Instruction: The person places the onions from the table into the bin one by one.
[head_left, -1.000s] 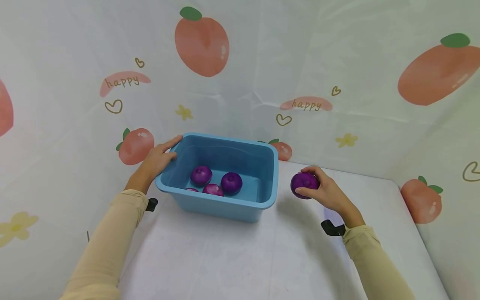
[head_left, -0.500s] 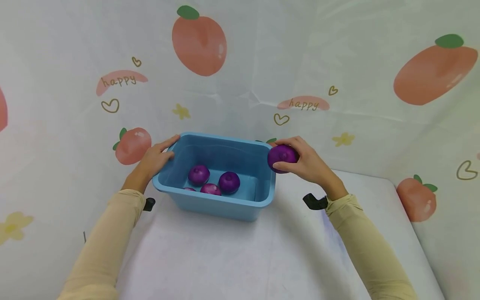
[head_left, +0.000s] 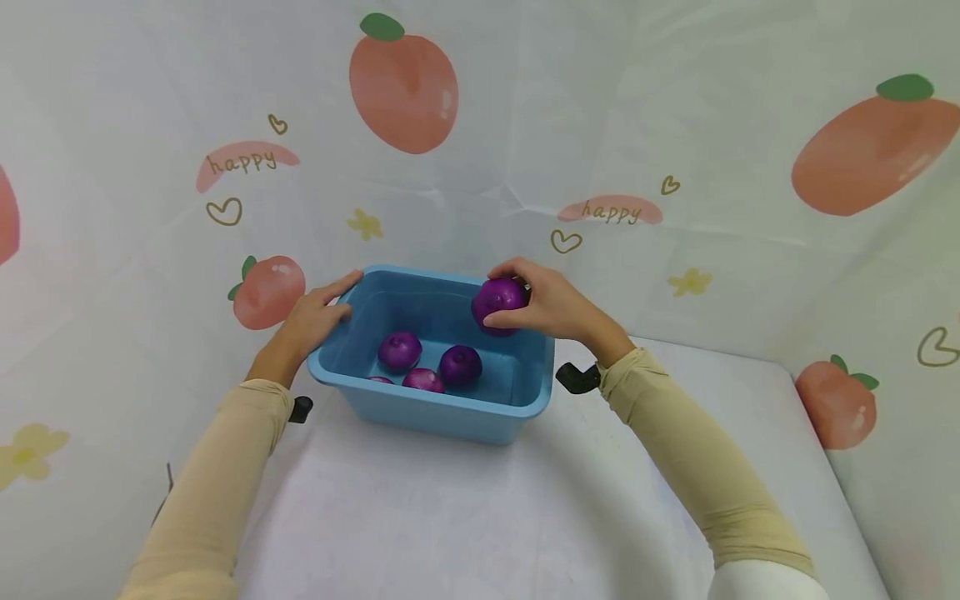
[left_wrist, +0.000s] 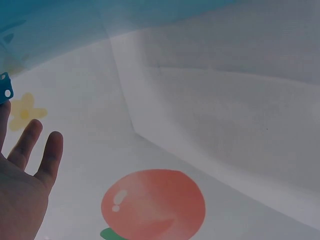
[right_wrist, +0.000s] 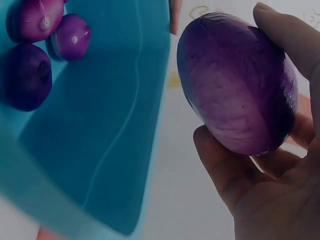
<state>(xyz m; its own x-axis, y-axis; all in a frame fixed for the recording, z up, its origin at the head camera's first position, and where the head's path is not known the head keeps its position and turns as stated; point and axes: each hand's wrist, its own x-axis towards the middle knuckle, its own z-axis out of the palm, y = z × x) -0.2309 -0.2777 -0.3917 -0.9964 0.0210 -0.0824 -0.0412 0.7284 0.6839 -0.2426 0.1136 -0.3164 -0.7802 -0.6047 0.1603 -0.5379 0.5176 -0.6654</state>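
My right hand (head_left: 551,304) holds a purple onion (head_left: 498,306) between thumb and fingers, over the back right part of a blue plastic bin (head_left: 435,419). In the right wrist view the held onion (right_wrist: 237,82) fills much of the picture, with the bin's inside to its left. My left hand (head_left: 306,323) grips the bin's left rim, thumb over the edge. The left wrist view shows some fingers (left_wrist: 50,155) of that hand loosely spread below the blue wall. Inside the bin lie several purple onions (head_left: 460,365), partly hidden by the front wall.
The bin stands on a white-covered table (head_left: 420,517) close to the back wall cloth (head_left: 480,100), which is printed with peaches and flowers. Black wrist mounts (head_left: 577,378) sit at both wrists.
My right hand has carried the onion leftward and up from beside the bin, past its right rim, to above its inside. My left hand has stayed on the rim.
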